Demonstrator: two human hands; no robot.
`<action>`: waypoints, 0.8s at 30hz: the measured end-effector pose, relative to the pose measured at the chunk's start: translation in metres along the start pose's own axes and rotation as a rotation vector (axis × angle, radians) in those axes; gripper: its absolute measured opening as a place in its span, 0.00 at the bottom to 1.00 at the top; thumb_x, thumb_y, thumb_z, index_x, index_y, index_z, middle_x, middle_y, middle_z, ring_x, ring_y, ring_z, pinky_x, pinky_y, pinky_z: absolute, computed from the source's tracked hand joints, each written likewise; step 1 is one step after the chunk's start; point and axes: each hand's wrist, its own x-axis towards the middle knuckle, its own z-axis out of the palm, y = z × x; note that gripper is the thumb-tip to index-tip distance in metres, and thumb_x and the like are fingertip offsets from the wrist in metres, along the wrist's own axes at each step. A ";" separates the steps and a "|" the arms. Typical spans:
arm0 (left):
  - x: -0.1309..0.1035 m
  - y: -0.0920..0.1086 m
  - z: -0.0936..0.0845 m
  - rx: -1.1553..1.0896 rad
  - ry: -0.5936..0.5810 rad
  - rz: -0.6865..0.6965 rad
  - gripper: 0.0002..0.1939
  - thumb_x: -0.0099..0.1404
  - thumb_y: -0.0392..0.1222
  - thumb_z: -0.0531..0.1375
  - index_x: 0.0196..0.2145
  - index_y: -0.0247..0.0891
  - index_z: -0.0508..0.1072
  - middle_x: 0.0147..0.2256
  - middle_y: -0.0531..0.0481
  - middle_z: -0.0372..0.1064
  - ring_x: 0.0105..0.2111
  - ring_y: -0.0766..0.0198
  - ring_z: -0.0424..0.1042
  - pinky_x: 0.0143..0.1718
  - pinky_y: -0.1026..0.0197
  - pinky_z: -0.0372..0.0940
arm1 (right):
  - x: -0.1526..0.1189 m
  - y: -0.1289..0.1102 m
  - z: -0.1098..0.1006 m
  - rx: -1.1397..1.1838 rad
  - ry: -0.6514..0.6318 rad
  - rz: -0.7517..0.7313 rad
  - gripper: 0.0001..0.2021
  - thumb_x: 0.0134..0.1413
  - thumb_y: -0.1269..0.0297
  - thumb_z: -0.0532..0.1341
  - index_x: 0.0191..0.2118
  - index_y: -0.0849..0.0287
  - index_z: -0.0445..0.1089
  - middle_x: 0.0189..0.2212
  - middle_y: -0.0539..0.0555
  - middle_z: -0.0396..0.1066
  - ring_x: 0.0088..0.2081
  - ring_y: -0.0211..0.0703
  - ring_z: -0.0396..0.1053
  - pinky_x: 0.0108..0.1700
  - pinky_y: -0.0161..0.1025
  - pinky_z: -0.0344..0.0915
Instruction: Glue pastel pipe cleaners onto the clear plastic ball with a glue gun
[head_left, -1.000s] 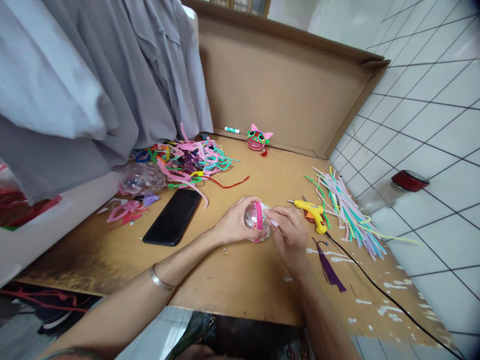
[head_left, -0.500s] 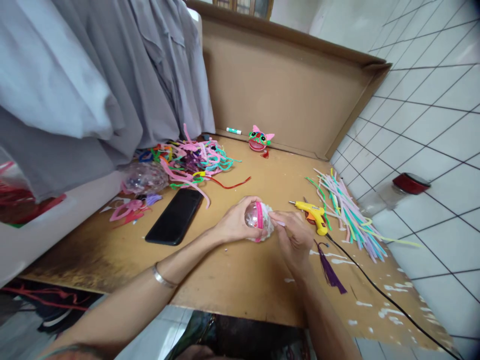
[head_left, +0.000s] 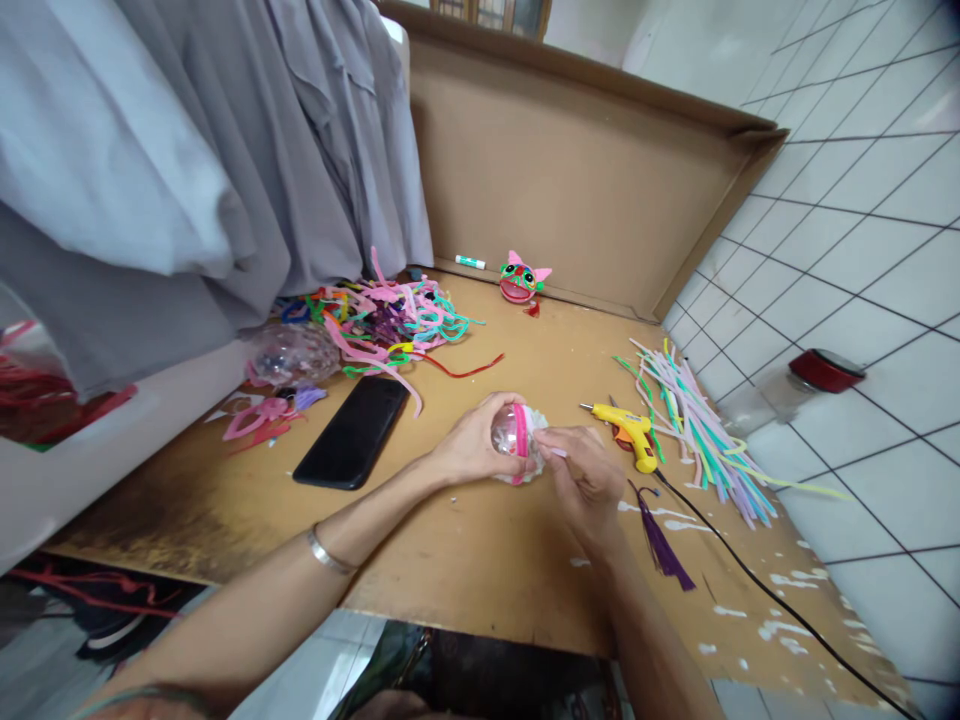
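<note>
With our left hand (head_left: pixel 474 442) we grasped the clear ball (head_left: pixel 505 432) around its pink band (head_left: pixel 520 432), while our right hand (head_left: pixel 590 478) pinched a small pale piece (head_left: pixel 558 452) at its whitish side (head_left: pixel 536 422). Steady support and light pressure seemed best; beyond this hand lay the glue gun (head_left: pixel 634 434).

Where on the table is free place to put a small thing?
Bare tabletop shows between the red pipe cleaner and glue gun, and between left forearm and right forearm. Crowded: back left, with the tangled pile; right, with the pipe-cleaner bundle and purple tassel.
</note>
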 end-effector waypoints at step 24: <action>0.004 -0.010 -0.001 0.110 0.007 0.088 0.36 0.45 0.45 0.70 0.52 0.40 0.65 0.63 0.37 0.51 0.64 0.43 0.57 0.64 0.42 0.56 | -0.003 0.001 0.006 0.084 -0.063 0.039 0.08 0.61 0.72 0.58 0.41 0.55 0.72 0.35 0.53 0.77 0.38 0.42 0.75 0.41 0.41 0.71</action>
